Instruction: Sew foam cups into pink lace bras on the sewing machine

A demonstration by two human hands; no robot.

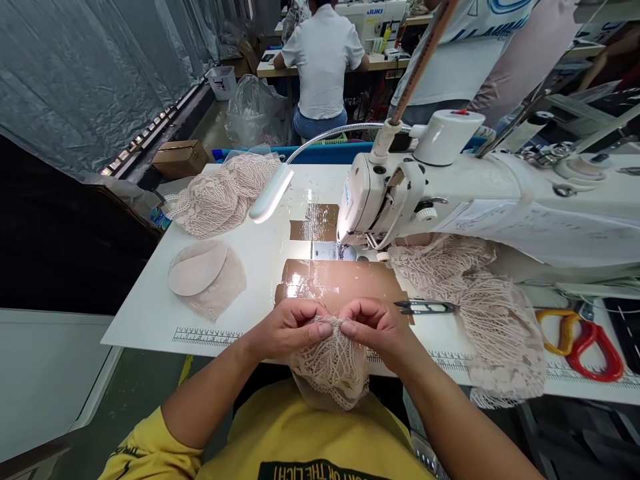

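Observation:
A beige lace piece (333, 370) hangs over the front edge of the table, its top edge pinched between my two hands. My left hand (295, 325) grips it with thumb and forefinger. Close beside it, my right hand (375, 328) pinches the same edge, fingers closed. Thread snips (425, 307) lie just right of my right hand, on the table. Ahead stands a white sewing machine (380, 193), its needle area lit above the metal plate (325, 251). Brown tape (340, 279) covers the tabletop in front of the plate.
More lace is heaped at the back left (225, 193) and right (500, 320). Flat beige fabric pieces (207, 273) lie at left. Orange-handled scissors (563, 331) and red-handled scissors (597, 353) rest at right. A lamp (273, 193) overhangs the table. A person in white (323, 63) sits beyond.

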